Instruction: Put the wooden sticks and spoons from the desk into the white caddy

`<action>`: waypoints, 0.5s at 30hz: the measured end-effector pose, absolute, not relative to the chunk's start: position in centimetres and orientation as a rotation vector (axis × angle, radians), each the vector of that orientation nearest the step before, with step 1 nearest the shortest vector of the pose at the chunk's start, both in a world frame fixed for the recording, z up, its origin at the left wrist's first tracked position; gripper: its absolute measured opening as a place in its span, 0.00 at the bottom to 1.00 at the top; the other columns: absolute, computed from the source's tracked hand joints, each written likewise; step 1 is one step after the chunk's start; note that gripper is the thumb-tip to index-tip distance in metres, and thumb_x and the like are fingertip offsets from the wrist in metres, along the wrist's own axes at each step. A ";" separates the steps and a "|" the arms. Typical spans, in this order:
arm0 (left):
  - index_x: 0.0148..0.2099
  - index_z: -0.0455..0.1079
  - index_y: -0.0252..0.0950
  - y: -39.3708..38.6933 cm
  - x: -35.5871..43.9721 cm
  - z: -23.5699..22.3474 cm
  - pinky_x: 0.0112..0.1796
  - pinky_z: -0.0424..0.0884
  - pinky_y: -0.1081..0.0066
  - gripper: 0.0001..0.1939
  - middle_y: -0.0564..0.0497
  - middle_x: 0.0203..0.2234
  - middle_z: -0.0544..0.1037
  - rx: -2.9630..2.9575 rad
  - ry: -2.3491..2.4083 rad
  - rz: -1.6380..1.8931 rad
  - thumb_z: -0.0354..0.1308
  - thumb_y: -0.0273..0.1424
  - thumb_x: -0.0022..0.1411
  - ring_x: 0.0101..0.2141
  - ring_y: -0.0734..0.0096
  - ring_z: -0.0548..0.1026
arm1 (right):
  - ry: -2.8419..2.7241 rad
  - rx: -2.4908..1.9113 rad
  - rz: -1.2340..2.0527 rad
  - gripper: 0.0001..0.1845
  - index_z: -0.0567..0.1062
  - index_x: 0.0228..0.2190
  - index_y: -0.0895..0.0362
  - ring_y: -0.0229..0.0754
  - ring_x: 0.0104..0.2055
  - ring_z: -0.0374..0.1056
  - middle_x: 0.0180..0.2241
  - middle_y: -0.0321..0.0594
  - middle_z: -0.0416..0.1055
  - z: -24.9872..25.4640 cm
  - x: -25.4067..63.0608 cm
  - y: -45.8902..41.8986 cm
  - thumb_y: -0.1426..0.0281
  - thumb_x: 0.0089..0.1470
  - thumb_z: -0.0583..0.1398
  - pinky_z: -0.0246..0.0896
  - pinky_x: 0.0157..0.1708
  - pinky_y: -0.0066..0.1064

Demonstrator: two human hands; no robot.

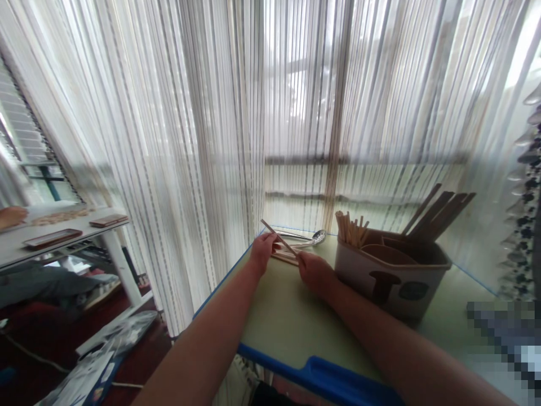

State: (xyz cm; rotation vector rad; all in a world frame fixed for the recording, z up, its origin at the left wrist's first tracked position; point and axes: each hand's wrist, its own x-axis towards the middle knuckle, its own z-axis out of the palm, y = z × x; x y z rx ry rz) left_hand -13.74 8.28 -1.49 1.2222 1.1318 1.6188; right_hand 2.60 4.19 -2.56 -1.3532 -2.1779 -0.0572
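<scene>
A thin wooden chopstick (285, 243) slants between my hands above the table's far left corner. My right hand (315, 272) is closed round its near end. My left hand (262, 251) is pinched on the stick farther up, and its tip sticks out past the fingers. Under and just behind the hands lie more chopsticks (286, 259) on the tabletop. A metal slotted spoon (320, 237) rests beyond them, its handle pointing left. Right of my right hand stands a divided utensil holder (380, 276) with a bundle of light sticks (350, 228) and several darker chopsticks (443, 214) in it.
The pale green tabletop (287, 321) has a raised blue edge (338, 380). A sheer striped curtain (203, 141) hangs behind it. At the left, another person's hand (12, 216) is over a white table (97, 231) with small pieces and trays. A pixelated dark object lies at right.
</scene>
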 end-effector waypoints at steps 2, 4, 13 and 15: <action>0.33 0.71 0.32 8.3 -13.9 -1.2 0.21 0.61 0.78 0.13 0.49 0.26 0.76 1.229 1.108 1.602 0.54 0.37 0.50 0.20 0.78 0.71 | -2.210 -1.290 -0.068 0.17 0.71 0.34 0.58 0.39 0.34 0.66 0.33 0.43 0.72 -2.3 2.7 3.8 0.68 0.58 0.45 0.53 0.32 0.27; 0.33 0.71 0.31 8.4 -14.0 -1.2 0.22 0.62 0.78 0.13 0.48 0.26 0.76 1.259 1.138 1.620 0.53 0.36 0.51 0.20 0.78 0.70 | -2.223 -1.239 -0.058 0.17 0.71 0.36 0.58 0.39 0.35 0.67 0.34 0.43 0.72 -2.0 2.6 3.3 0.68 0.58 0.45 0.54 0.34 0.26; 0.58 0.54 0.33 6.8 -14.6 -2.2 0.42 0.67 0.63 0.28 0.38 0.49 0.65 1.941 1.676 2.031 0.52 0.30 0.55 0.39 0.66 0.71 | -1.904 -1.106 0.013 0.12 0.72 0.36 0.57 0.34 0.25 0.64 0.25 0.36 0.71 1.4 2.0 0.2 0.69 0.54 0.51 0.54 0.27 0.24; 0.53 0.62 0.36 6.4 -14.6 -2.2 0.48 0.64 0.61 0.19 0.41 0.48 0.66 2.246 1.624 1.990 0.48 0.26 0.57 0.46 0.64 0.68 | -1.853 -1.057 0.073 0.10 0.73 0.32 0.57 0.33 0.22 0.62 0.21 0.34 0.68 2.1 2.1 -0.5 0.69 0.52 0.53 0.53 0.25 0.23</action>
